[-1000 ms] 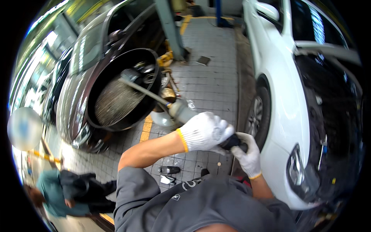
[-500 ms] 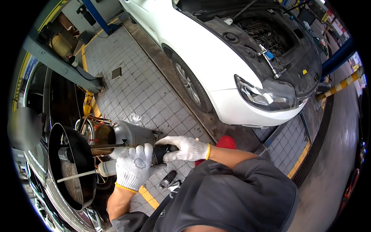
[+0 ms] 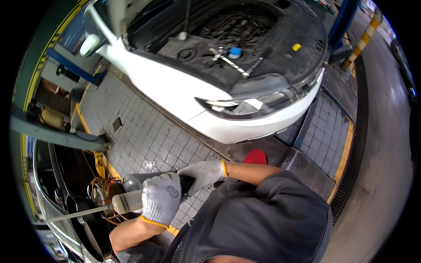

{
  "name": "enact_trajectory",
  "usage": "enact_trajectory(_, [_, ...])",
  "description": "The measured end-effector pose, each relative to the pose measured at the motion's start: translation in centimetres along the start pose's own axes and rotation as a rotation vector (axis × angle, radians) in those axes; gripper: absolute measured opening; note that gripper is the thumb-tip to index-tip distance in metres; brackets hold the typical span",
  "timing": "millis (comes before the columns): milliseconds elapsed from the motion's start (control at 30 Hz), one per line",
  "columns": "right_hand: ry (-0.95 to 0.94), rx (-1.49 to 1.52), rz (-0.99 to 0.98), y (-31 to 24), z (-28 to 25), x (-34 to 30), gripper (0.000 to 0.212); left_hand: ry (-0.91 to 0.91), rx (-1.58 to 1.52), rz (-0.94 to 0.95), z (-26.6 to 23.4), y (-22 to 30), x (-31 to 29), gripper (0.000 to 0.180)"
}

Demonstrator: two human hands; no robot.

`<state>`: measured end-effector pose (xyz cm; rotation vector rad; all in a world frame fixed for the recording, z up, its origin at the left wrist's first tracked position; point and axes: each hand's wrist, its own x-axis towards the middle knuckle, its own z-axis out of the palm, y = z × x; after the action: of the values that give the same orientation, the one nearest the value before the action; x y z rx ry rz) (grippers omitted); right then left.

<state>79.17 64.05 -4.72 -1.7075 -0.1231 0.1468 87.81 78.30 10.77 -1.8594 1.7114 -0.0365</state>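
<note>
My left hand [image 3: 162, 199], in a white knit glove with a yellow cuff, is closed around the barrel of a hand suction gun [image 3: 127, 201]. The barrel is translucent, and a pale thin tube [image 3: 79, 215] runs from its tip toward the lower left. My right hand [image 3: 201, 176], gloved alike, is closed on the gun's black rear end [image 3: 187, 183], which the fingers partly hide. Left of the gun lies a black round drain pan [image 3: 90, 232], partly seen. Behind the gun stands a grey metal tank [image 3: 133, 182] with a brownish transparent chamber beside it.
A white car [image 3: 171, 96] with its hood up stands ahead. On its engine bay edge lie a ratchet wrench [image 3: 232, 63] and a blue cap [image 3: 235, 53]. A dark car [image 3: 70, 164] is at left, near a lift post [image 3: 57, 131]. A red shoe [image 3: 255, 156] shows by my right forearm.
The view has turned, so the white car shows farther left and the drain pan lower left. My hands have come closer together on the suction gun, covering more of its black end.
</note>
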Motion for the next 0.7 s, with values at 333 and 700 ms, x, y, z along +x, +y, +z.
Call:
enact_trajectory(333, [0.523,0.026,0.026,-1.9,-8.1,-19.9,0.071,0.274,0.222,0.571,-16.9,10.1,13.1,0.022])
enact_trajectory(700, [1.230,0.207,0.094,-0.5,-8.5,-36.3,0.056,0.721,-0.087,1.595,-31.4,20.8,21.4,0.041])
